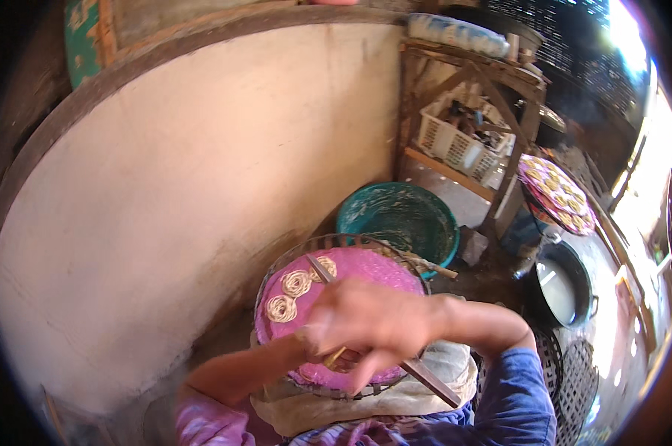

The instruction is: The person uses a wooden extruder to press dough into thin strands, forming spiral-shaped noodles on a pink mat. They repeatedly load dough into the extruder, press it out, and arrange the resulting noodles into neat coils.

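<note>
My right hand (pixel 373 320) is blurred over the middle of a round pink-lined tray (pixel 377 271), covering much of my left hand (pixel 317 338), which comes in from lower left. I cannot make out what their fingers hold; a small yellowish piece (pixel 336 358) shows just below them. A long narrow flat bar (pixel 432 383) crosses the tray diagonally beneath my hands. Left of its upper end lie several pale coiled noodle-like rounds (pixel 296 283). The tray has a woven rim and rests over pale cloth at my lap.
A teal basin (pixel 395 212) stands behind the tray, beside a pale wall (pixel 165 186). Right are a dark pot of pale liquid (pixel 555 286), a pink tray of coils (pixel 555 189) and woven trays (pixel 577 379). A wooden rack (pixel 447 175) holds a white crate (pixel 447 137).
</note>
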`<state>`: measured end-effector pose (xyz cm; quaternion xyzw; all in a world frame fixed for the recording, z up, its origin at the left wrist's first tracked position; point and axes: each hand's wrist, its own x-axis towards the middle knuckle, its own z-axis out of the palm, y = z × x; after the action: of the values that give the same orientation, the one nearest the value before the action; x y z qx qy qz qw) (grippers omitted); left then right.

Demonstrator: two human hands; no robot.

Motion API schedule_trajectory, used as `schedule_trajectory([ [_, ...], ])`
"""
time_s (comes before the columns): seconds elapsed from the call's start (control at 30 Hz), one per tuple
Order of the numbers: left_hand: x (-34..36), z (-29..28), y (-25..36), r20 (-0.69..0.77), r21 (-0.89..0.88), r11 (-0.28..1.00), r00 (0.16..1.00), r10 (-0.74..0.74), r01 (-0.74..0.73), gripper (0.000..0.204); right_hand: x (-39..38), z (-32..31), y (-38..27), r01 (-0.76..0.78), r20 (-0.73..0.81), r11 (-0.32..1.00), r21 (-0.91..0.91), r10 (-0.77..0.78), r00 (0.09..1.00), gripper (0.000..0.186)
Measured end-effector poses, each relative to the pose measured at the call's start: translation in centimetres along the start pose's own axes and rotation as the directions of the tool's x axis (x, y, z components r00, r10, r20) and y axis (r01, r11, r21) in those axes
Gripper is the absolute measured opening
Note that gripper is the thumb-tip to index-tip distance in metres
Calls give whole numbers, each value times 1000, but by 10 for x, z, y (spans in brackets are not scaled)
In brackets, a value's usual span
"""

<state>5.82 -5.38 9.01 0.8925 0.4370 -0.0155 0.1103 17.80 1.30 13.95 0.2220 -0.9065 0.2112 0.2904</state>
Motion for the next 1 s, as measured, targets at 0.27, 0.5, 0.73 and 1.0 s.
schedule_trajectory([
  [0.27, 8, -37, -29, -73, -291, 925, 969, 235, -246, 27, 26, -28, -47, -444, -256, 894, 58, 443, 859, 49],
  [0.5, -30, -26, -77, -250, -422, 879, 903, -349, 223, 27, -51, -113, -37, -502, -869, 851, -155, 124, 480, 31],
  [0.73, 29, -9, -104, -576, -698, -38, 592, -563, -715, 36, -74, -84, 40, 85, -872, 969, 231, 245, -424, 20],
  [1.0, -61, -88, -136, -819, -475, 676, 2, -574, -563, 18, -223, -2, 144, -992, -426, -127, -23, 898, -105, 48],
])
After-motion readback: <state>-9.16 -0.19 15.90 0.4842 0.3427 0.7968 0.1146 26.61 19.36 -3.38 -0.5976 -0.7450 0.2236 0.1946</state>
